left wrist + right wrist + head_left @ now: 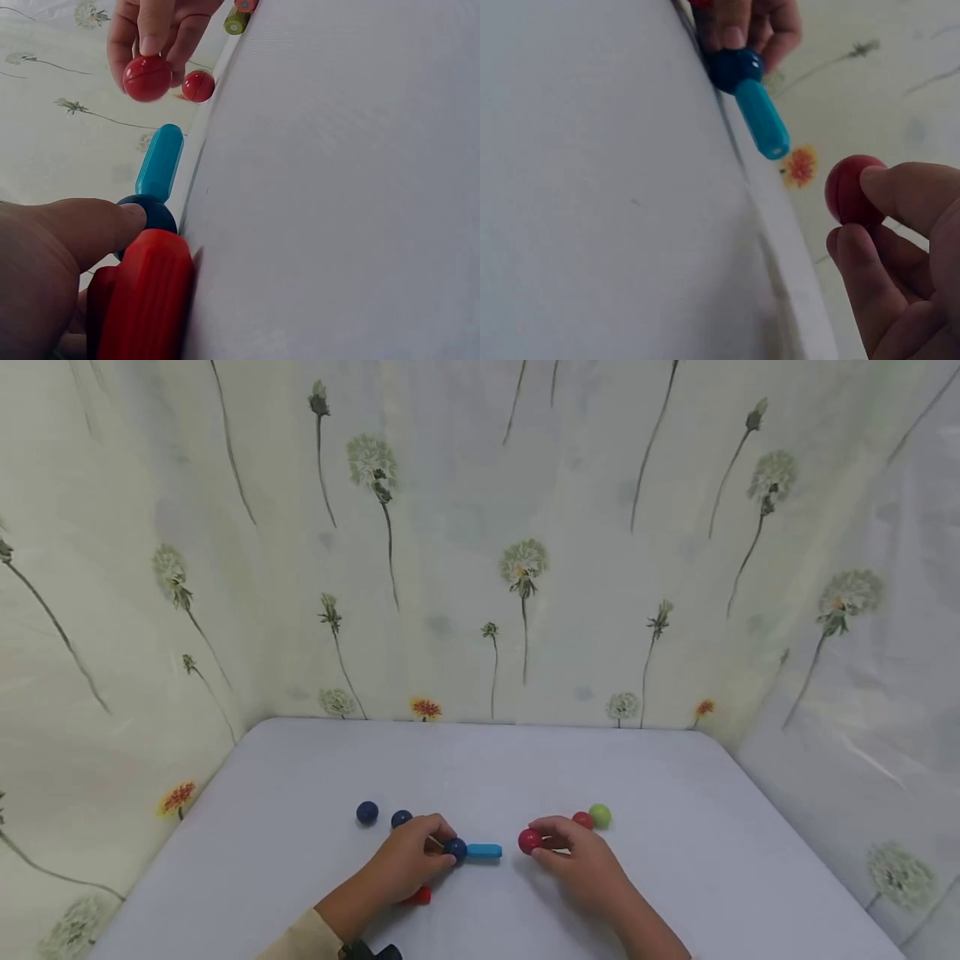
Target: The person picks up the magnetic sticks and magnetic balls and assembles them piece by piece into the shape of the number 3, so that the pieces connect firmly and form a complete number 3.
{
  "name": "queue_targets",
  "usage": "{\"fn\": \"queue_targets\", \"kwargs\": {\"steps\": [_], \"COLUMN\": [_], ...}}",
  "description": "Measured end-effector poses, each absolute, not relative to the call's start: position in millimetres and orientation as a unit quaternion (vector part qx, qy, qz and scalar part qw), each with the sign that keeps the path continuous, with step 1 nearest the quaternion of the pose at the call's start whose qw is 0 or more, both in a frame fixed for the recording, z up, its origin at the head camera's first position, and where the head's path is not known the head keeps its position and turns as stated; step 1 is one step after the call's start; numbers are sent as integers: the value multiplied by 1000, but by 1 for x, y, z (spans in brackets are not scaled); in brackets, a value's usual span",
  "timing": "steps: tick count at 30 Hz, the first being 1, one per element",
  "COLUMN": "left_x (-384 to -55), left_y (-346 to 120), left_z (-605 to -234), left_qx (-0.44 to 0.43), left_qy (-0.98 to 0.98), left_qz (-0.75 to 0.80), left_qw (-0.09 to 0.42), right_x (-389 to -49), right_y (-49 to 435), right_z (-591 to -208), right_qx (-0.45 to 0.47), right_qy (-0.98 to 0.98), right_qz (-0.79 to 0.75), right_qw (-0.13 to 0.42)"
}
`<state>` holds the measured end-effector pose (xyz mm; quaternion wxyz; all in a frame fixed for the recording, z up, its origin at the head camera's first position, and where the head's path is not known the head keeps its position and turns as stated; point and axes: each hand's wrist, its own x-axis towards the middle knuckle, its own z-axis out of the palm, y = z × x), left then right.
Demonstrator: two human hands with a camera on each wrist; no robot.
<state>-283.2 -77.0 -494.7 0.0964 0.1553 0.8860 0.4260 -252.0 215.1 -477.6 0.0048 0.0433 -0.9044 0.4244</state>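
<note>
Many printed dandelions (pixel 523 564) pattern one pale backdrop (pixel 450 518), which rises behind the tabletop (pixel 480 777) and along its sides. One white surface makes up that tabletop, its far corners rounded. Two hands are over it: the left hand (pixel 408 860), coming out of a beige sleeve (pixel 302 939), and the right hand (pixel 585 867), facing it across a gap.

Two rods show in the head view: one light blue rod (pixel 484 852) and one red rod (pixel 420 896), the latter partly hidden by the left hand. Near the top edge of the left wrist view are one green piece (pixel 235 24) and one reddish piece (pixel 246 4), cropped and dim; they may be rods too.

Six balls are visible, three dark blue, two red and one green. The left hand's fingers pinch one blue ball (pixel 455 850), and the light blue rod sticks out from it toward the right hand. The right hand's fingers pinch one red ball (pixel 529 841), near the rod's free end but apart from it. Two loose blue balls (pixel 367 812) lie beyond the left hand; the other red ball (pixel 582 819) and the green ball (pixel 600 816) sit side by side just beyond the right hand
</note>
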Motion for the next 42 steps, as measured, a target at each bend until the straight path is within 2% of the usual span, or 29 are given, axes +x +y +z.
{"fn": "queue_targets", "kwargs": {"steps": [6, 13, 31, 42], "left_x": [-286, -286, -286, -283], "left_y": [-78, -76, -70, -74], "left_z": [-492, -492, -494, -494], "left_qx": [167, 153, 143, 154], "left_qy": [886, 885, 885, 891], "left_qz": [424, 427, 431, 418], "left_qw": [86, 104, 105, 92], "right_x": [-258, -263, -268, -261], "right_y": [197, 186, 193, 200], "right_z": [-479, -479, -483, -480], "right_qx": [36, 18, 52, 87], "right_qy": [-914, -924, -928, -917], "right_qz": [404, 381, 365, 390], "right_qw": [-11, -19, -43, -14]}}
